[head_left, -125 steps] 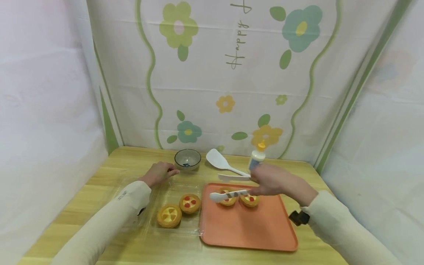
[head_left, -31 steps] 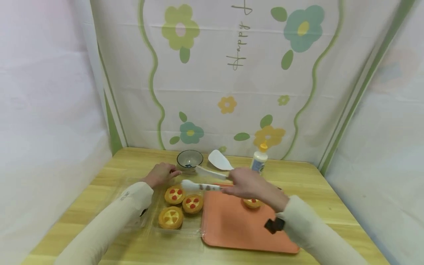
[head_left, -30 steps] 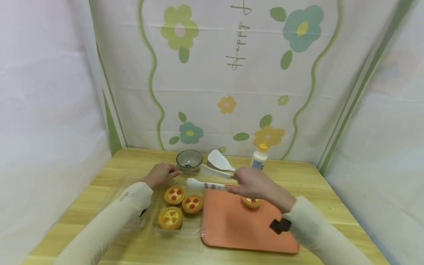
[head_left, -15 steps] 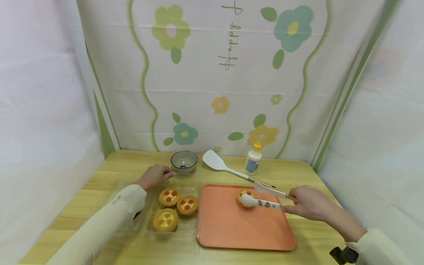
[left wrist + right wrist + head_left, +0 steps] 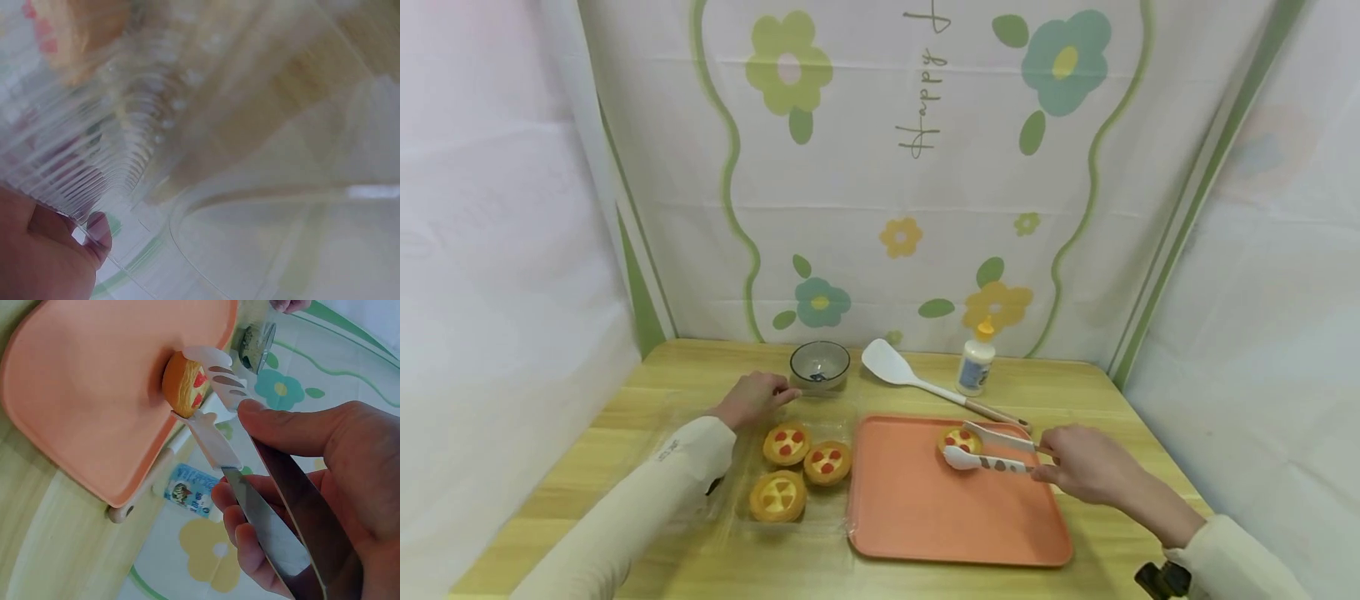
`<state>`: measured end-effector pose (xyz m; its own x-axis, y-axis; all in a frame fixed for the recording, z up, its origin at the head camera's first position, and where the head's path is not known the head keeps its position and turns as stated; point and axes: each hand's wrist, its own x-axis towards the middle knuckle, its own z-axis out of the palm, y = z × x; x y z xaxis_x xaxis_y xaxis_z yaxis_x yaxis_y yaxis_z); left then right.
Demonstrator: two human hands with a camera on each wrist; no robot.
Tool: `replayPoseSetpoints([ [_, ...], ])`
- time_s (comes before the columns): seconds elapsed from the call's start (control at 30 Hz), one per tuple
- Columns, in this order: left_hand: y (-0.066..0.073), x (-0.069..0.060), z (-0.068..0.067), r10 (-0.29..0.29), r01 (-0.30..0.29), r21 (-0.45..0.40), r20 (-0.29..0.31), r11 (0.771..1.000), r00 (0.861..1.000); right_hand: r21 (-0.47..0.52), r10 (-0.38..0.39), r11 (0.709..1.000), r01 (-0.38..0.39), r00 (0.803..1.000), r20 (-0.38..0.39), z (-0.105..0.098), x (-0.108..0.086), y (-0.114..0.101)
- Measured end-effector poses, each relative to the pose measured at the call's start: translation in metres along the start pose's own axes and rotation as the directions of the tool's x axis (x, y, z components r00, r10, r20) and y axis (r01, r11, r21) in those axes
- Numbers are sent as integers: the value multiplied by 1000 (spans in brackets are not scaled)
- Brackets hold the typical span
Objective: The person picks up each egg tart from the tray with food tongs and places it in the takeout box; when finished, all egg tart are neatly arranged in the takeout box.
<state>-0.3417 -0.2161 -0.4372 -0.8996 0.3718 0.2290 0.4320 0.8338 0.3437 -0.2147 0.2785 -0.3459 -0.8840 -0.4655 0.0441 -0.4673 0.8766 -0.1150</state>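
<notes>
My right hand (image 5: 1090,462) holds a pair of tongs (image 5: 1003,464) with white tips and metal arms. The tips lie on either side of an egg tart (image 5: 956,438) with red pieces on top, at the back of the orange tray (image 5: 925,521); in the right wrist view the tart (image 5: 180,384) sits between the tong tips (image 5: 212,442). My left hand (image 5: 751,400) pinches the far edge of a clear plastic container (image 5: 805,527). Inside are two red-topped tarts (image 5: 787,443) and a plain yellow one (image 5: 778,497). Ridged plastic partly covers the left hand (image 5: 53,256) in its wrist view.
Behind the container stands a glass bowl (image 5: 820,365). A white spatula (image 5: 887,363) lies behind the tray, its handle near the tray's back right corner. A white bottle (image 5: 975,368) with a yellow cap stands beside it. Fabric walls (image 5: 880,167) enclose the wooden table.
A red-topped tart has gone from the tray into the container. The tongs have moved back right from the container to the tart on the tray. My left hand has stayed put.
</notes>
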Motion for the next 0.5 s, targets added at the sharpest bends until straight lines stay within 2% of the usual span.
replayPoseSetpoints([
  [0.2,-2,-1,-1,9,-8,19,-22,1000,1000,-68,-59,996,54,995,-85,-14,23,-20],
  [0.3,-2,-2,-2,-4,5,26,-24,1000,1000,-91,-108,991,96,984,-138,-17,47,-42],
  [0.4,-1,-2,-1,-13,13,24,-27,1000,1000,-138,-187,977,164,966,-178,-14,74,-67],
  [0.5,2,0,1,-14,15,25,-16,1000,1000,-170,-236,963,210,960,-152,-9,96,-90],
])
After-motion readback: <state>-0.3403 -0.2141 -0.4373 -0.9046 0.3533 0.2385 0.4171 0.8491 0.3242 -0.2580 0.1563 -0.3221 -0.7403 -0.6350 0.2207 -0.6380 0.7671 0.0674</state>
